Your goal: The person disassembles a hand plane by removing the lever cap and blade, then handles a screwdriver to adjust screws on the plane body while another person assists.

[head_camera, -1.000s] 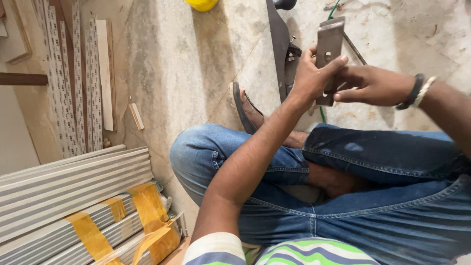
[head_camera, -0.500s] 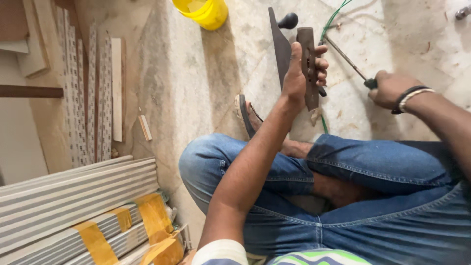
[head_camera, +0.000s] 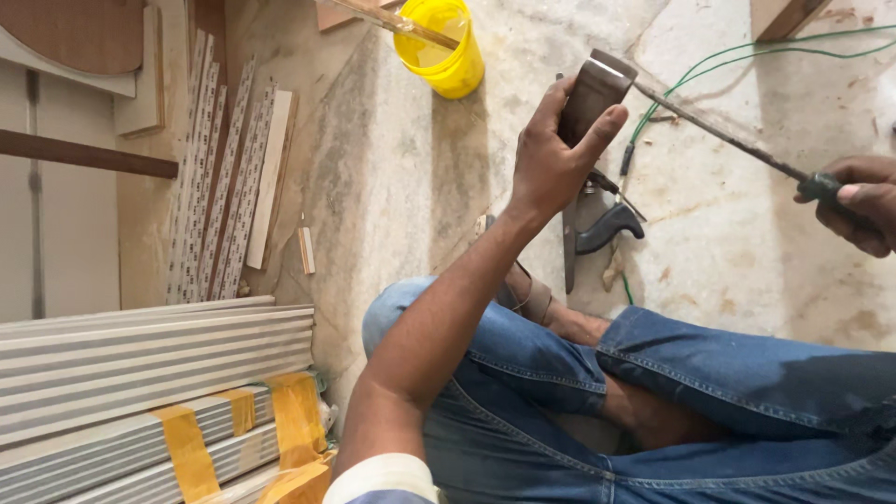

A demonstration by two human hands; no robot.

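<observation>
My left hand (head_camera: 553,161) grips a dark brown wooden block (head_camera: 594,93) and holds it up above the stone floor. My right hand (head_camera: 856,201) is closed on the dark handle of a long thin rod-like file (head_camera: 714,131). The file's far end touches the top of the block. Below the block a handsaw with a black handle (head_camera: 605,227) lies on the floor. I sit cross-legged in blue jeans, with a sandal on one foot.
A yellow bucket (head_camera: 443,47) with a stick in it stands at the top. A green wire (head_camera: 747,51) runs over the floor at the upper right. Patterned strips (head_camera: 219,177) lie at the left. Ribbed grey panels bound with yellow tape (head_camera: 159,392) are stacked at the lower left.
My right hand has drawn back to the right with the file. The left hand still holds the block, now tilted. The view has shifted, bringing the bucket fully into sight.
</observation>
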